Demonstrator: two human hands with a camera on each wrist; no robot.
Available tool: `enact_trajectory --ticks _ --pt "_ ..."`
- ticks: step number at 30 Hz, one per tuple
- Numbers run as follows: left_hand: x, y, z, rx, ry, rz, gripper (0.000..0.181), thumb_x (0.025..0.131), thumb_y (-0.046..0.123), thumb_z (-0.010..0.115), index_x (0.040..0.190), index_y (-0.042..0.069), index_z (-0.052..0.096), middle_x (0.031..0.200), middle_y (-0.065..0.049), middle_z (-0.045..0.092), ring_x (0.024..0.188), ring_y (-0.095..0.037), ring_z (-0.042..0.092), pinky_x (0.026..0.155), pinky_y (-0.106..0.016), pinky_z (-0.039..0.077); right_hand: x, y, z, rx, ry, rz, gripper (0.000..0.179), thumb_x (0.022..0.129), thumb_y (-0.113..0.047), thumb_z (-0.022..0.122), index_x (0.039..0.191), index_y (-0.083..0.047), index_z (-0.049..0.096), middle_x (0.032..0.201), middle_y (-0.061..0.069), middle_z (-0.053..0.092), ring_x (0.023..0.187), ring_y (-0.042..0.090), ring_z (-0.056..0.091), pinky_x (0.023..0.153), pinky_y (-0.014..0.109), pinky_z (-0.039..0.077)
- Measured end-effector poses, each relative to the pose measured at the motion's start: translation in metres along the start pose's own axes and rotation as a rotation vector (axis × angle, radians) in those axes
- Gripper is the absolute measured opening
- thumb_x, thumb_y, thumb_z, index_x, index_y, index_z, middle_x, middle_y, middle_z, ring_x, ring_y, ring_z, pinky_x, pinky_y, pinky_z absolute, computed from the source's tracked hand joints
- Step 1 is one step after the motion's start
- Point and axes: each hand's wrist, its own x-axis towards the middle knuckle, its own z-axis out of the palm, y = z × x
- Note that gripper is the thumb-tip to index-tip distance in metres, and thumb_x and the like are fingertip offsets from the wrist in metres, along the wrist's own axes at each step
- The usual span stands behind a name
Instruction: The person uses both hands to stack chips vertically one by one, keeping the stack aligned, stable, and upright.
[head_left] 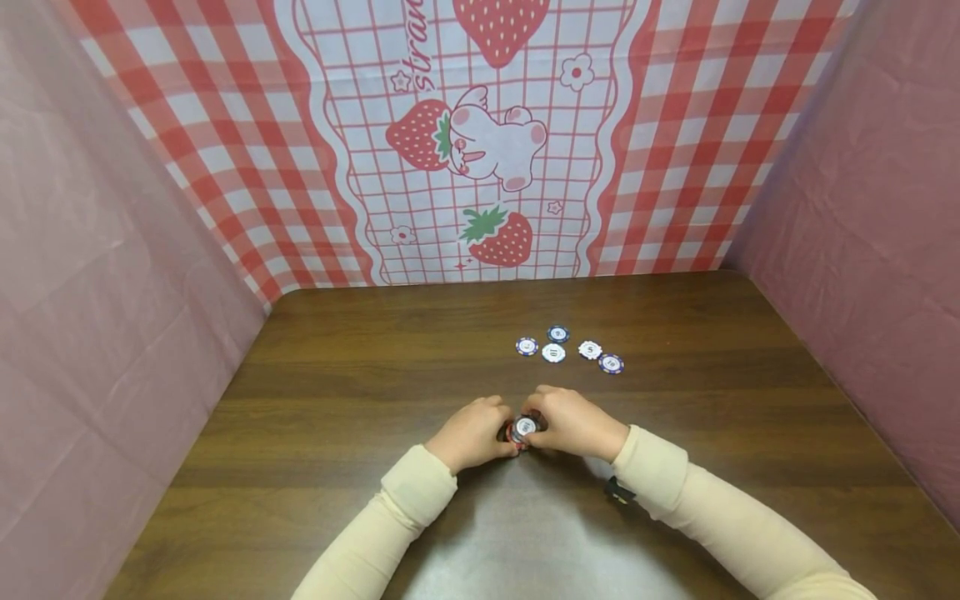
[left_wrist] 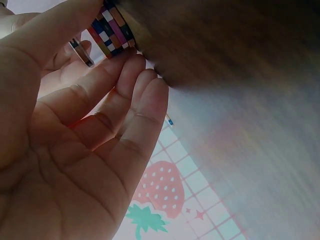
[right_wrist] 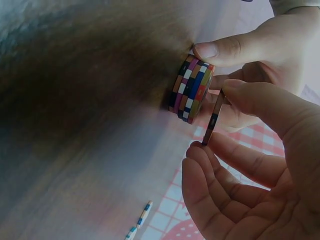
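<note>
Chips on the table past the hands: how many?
5: the leftmost chip, the farthest chip, the white chip just nearer, the white "5" chip farther right, the rightmost chip.

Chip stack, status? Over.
Right hand pinching one chip just above the stack. Left hand around the stack. Five loose chips farther off, not in the way.

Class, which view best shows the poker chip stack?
Right wrist: the poker chip stack appears side-on, layers distinct. Left wrist crops it at the top; head looks down, a held poker chip mostly covering it.
</note>
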Motion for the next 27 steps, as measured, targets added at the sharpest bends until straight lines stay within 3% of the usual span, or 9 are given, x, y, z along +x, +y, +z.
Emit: enact_trajectory --ticks 27 --pt "-0.0004 -0.0002 0.0006 -0.004 -0.016 -0.016 0.031 0.075 0.036 0.081 0.092 0.014 0.068 0.087 0.002 0.062 0.083 -0.016 0.059 0.076 -0.03 0.049 0.0023 -0.0026 0.007 0.006 -0.032 -0.019 0.023 0.073 -0.023 0.08 0.09 -0.01 0.072 0.083 -0.002 0.063 0.073 0.008 0.054 0.066 0.025 0.047"
